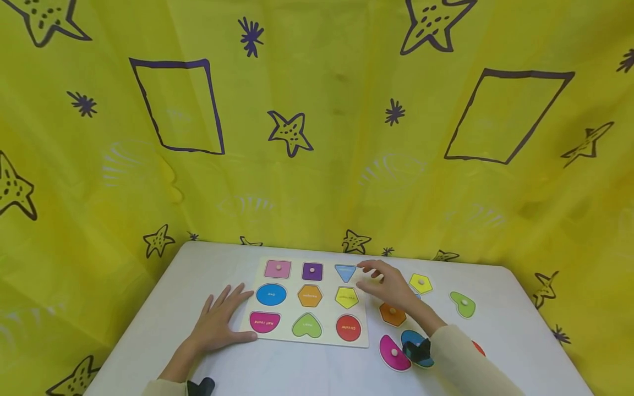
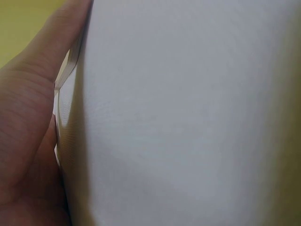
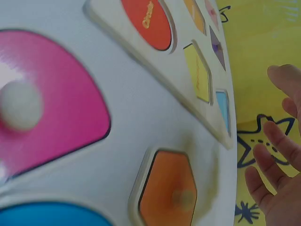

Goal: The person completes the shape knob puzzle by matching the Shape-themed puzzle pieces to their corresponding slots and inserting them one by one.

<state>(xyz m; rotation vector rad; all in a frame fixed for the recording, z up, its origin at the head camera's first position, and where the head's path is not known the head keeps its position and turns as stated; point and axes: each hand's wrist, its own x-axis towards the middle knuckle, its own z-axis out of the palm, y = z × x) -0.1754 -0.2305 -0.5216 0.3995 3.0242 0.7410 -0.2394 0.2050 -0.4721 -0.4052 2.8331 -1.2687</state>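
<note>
A wooden shape puzzle board (image 1: 289, 341) lies on the table, its printed labels upside down in the head view. Knobbed pieces fill two of its places: a pink rectangle (image 1: 278, 269) and a purple square (image 1: 312, 271). The other places show coloured, knobless recesses, among them the light blue triangle recess (image 1: 345, 273). My left hand (image 1: 220, 322) rests with spread fingers at the board's left edge, thumb at the near corner. Over the board's right edge, beside the triangle recess, hovers my right hand (image 1: 388, 283). Its fingers are loosely bent and apart, with nothing between them.
Loose knobbed pieces lie right of the board: yellow pentagon (image 1: 421, 283), green heart (image 1: 463, 305), orange hexagon (image 1: 392, 315), magenta half round (image 1: 393, 353) and blue oval (image 1: 412, 336). A red piece (image 1: 478, 347) is partly behind the right sleeve. A yellow curtain (image 1: 317, 187) hangs behind the table.
</note>
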